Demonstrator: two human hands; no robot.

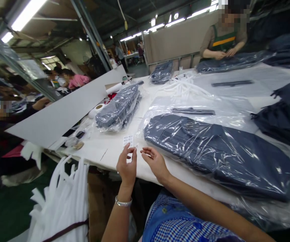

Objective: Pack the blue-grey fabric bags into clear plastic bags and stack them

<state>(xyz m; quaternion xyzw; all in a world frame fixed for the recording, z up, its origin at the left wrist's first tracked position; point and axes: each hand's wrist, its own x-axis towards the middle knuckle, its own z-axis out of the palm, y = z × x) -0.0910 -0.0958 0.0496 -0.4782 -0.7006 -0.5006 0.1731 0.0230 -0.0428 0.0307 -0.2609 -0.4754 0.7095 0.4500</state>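
My left hand (126, 165) is raised at the front edge of the table, thumb and fingers bent toward each other. A tiny whitish bit (136, 145) shows at its thumb tip, too small to name. Just beyond those fingertips is a small sheet of printed labels (128, 139); whether they touch it I cannot tell. A short way to the right, my right hand (157, 164) has loosely curved fingers, slightly apart, with nothing visible in them. Beside it lies a large dark blue folded fabric item (217, 151) in a clear plastic bag.
Another bagged dark item (119, 106) and a tape roll (99, 107) lie beyond my hands. White foam strips (66, 198) stand at lower left. A long white board (66, 107) borders the table's left side. Across the table a person (222, 43) handles a bagged item.
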